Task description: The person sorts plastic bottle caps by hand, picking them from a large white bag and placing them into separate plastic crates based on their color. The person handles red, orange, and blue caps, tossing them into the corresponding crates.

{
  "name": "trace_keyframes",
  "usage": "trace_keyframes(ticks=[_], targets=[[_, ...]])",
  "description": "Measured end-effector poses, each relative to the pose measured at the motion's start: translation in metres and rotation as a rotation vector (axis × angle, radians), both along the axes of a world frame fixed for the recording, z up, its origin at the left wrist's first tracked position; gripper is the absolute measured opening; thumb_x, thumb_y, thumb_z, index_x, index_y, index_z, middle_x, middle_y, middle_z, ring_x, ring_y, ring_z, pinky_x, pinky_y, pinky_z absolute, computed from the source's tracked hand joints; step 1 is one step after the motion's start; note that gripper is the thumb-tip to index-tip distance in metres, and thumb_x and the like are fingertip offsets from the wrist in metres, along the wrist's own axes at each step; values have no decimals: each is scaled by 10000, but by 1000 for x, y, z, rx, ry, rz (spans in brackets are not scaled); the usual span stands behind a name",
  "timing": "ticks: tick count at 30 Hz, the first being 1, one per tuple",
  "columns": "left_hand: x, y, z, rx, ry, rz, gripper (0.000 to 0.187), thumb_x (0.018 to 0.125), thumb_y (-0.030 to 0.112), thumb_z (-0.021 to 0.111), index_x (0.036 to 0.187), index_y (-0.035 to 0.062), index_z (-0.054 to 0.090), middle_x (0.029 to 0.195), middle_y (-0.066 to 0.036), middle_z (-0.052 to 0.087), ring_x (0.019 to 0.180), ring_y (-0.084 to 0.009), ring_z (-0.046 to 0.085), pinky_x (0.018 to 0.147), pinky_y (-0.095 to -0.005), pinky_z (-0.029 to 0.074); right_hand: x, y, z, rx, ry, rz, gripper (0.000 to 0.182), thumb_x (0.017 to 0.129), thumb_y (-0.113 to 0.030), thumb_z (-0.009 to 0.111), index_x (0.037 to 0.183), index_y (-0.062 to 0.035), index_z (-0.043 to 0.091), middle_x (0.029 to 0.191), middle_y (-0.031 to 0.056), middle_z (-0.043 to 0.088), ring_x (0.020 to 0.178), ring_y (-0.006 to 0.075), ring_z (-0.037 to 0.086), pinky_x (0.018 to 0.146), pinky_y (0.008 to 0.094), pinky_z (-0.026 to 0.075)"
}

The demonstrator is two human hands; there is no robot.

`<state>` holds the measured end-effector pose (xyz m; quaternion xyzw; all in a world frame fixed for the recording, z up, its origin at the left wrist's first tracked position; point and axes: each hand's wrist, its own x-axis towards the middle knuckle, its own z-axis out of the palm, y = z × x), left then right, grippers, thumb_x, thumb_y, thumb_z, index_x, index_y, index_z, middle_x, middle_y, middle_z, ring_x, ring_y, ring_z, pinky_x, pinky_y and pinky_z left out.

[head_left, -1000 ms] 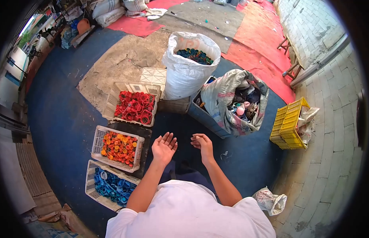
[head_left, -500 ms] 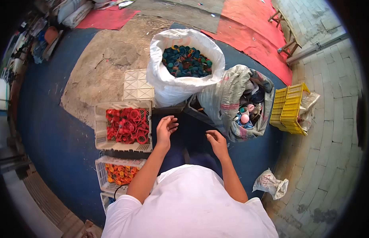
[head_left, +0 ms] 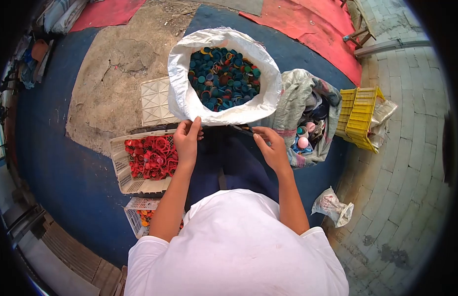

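A tall white woven sack (head_left: 224,118) stands before me with its mouth wide, filled with mostly dark blue-green plastic bottle caps (head_left: 224,79). My left hand (head_left: 188,142) is at the sack's near left rim; its thumb tip overlaps the rim, and the fingers are loosely bent and apart from the thumb. Near the sack's lower right side is my right hand (head_left: 272,149), fingers and thumb apart with nothing between them. Beside my left wrist sits a pale plastic crate (head_left: 121,170) of red caps and rings (head_left: 150,157).
A grey woven sack (head_left: 288,106) of mixed plastic pieces stands at the right, beside a yellow crate (head_left: 357,116). Another crate (head_left: 135,224) with orange caps is at lower left. A small white bag (head_left: 332,206) lies by the block wall (head_left: 406,172).
Both hands have moved forward toward the white sack, my left reaching its rim. The view has shifted so the sack's mouth appears larger and closer.
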<state>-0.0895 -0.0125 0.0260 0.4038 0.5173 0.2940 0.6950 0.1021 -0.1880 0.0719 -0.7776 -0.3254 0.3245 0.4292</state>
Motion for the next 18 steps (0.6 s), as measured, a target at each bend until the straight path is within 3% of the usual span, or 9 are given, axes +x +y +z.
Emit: trace_keyframes(ticks=[4, 10, 11, 14, 15, 18], targets=[[7, 8, -1, 37, 63, -6, 221, 934, 223, 736, 858, 31, 659, 737, -19, 645, 651, -76, 604, 638, -229, 506, 25, 28, -14, 100, 6, 25, 282, 943, -166, 676, 1167, 6, 688, 1031, 131, 712, 809, 175, 666, 727, 300, 525], [14, 9, 15, 65, 74, 93, 198, 937, 172, 725, 824, 23, 660, 712, -24, 649, 630, -78, 599, 629, -236, 496, 67, 85, -2, -6, 61, 118, 290, 944, -199, 667, 1154, 0, 697, 879, 119, 711, 683, 158, 598, 650, 300, 488], [19, 10, 23, -4, 48, 142, 189, 935, 160, 724, 827, 16, 666, 716, -32, 658, 633, -80, 602, 643, -240, 491, 75, 94, -4, -5, 45, 170, 338, 948, -239, 660, 1183, 4, 683, 905, 119, 709, 710, 169, 609, 683, 317, 502], [24, 17, 27, 126, 86, 80, 183, 932, 152, 726, 830, 9, 672, 718, -40, 665, 639, -85, 609, 655, -241, 492, 92, 122, -6, -133, 33, 294, 388, 945, -265, 657, 1218, 10, 661, 952, 130, 707, 749, 189, 624, 724, 339, 514], [27, 19, 28, 134, 100, 85, 194, 932, 156, 730, 825, 5, 674, 716, -34, 666, 640, -77, 609, 648, -230, 486, 102, 132, -13, -209, 25, 397, 437, 939, -301, 651, 1242, 14, 644, 1025, 157, 710, 828, 266, 666, 776, 377, 524], [30, 21, 29, 132, 115, 103, 211, 932, 162, 738, 816, -4, 681, 716, -21, 670, 648, -58, 610, 640, -208, 475, 117, 165, -63, -151, -226, 582, 463, 921, -331, 653, 1221, 22, 651, 1063, 201, 709, 910, 354, 684, 814, 420, 529]])
